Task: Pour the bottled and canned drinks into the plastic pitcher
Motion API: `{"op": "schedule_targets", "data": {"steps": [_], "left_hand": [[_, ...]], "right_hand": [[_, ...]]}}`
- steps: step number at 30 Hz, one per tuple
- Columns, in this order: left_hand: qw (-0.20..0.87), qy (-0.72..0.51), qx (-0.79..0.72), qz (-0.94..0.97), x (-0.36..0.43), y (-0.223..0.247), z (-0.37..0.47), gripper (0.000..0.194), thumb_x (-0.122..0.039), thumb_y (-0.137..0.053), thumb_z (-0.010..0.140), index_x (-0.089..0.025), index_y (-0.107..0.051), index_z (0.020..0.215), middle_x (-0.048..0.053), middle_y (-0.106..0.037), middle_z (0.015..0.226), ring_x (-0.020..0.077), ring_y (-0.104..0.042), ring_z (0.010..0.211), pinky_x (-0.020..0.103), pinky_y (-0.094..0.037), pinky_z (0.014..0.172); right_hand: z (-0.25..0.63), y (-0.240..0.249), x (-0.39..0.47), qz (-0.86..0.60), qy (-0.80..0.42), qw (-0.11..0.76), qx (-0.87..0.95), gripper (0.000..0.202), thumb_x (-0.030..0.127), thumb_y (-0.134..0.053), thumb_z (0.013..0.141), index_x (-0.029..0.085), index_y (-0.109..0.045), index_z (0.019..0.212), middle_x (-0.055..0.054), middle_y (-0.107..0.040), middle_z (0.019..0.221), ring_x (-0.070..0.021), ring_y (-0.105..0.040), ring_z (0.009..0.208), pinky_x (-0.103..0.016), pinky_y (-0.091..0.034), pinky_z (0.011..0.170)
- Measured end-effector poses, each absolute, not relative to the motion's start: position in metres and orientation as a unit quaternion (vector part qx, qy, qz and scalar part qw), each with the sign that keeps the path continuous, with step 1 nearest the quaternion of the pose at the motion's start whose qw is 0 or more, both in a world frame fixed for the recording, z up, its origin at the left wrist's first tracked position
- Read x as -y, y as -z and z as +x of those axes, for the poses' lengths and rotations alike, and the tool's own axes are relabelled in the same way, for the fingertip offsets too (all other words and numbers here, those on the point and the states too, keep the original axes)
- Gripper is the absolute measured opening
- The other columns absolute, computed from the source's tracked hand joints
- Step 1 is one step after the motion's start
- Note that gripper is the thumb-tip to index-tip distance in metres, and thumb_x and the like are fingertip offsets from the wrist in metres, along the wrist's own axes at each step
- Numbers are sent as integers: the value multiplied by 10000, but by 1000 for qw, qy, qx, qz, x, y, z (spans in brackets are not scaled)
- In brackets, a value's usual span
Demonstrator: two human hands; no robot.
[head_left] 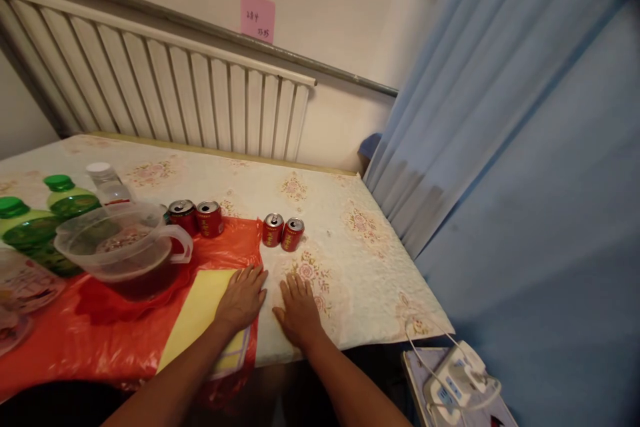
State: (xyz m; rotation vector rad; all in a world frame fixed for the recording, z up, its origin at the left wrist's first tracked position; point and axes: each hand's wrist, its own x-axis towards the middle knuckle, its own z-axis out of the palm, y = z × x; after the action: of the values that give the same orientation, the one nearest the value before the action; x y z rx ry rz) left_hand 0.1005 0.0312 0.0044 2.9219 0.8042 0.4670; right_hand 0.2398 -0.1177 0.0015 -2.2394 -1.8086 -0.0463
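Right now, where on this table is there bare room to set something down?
Bare cloth lies right of the two right cans, out to the table edge by the curtain, and behind all cans toward the radiator. The left is crowded: pitcher, green-capped bottles, orange sheet.

2 bare forearms, left hand, right hand, no sleeves.
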Motion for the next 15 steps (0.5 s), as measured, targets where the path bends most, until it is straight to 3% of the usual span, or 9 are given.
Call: {"op": "schedule_targets", "data": {"steps": [15], "left_hand": [[37,-133,-272,952,-29,-7,98,454,-294,-458,924,-197,-556,1357,115,-523,1458,330,-414,1372,513,-278,1141]], "right_hand": [[298,4,170,-817,35,119,563,582,472,-430,983,178,-413,1485,-95,-317,1588,-287,-250,1480,-493,-200,1186]]}}
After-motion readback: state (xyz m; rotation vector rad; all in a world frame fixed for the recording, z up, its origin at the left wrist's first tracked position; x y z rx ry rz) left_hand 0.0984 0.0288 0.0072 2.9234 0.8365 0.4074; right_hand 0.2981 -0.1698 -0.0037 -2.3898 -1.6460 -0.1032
